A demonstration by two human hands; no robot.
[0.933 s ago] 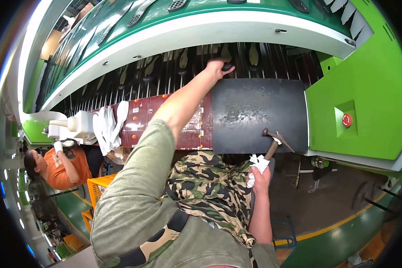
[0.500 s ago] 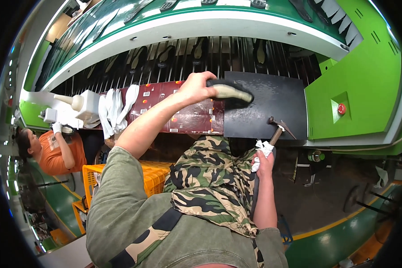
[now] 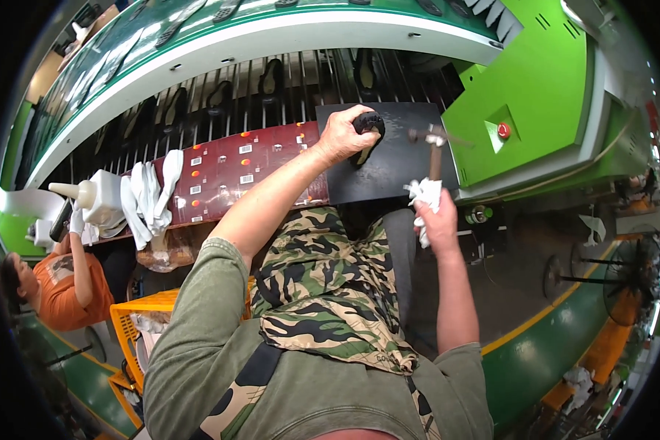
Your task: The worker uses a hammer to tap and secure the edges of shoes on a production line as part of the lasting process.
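My left hand [image 3: 345,134] is closed around a black shoe [image 3: 372,123], tipped up on a black mat [image 3: 411,172]. Part of the shoe's pale underside shows; the fingers cover the rest. To the right, my right hand [image 3: 441,222] grips a hammer [image 3: 435,161] by its handle, with white cloth [image 3: 426,193] bunched around the grip. The hammer head is raised near the mat's right side and smeared by motion, apart from the shoe.
Maroon printed sheeting [image 3: 227,172] covers the bench to the left, with white insole-shaped pieces [image 3: 150,192] and a white nozzle bottle [image 3: 103,196]. Behind run metal rods bearing black shoes [image 3: 270,77]. A green cabinet [image 3: 546,95] stands right, a yellow crate [image 3: 143,308] lower left. Another person [image 3: 73,290] works far left.
My left hand has turned the shoe from lying lengthwise to tipped up on the mat. My right hand has lifted the hammer from the mat's near edge. The whole view has shifted.
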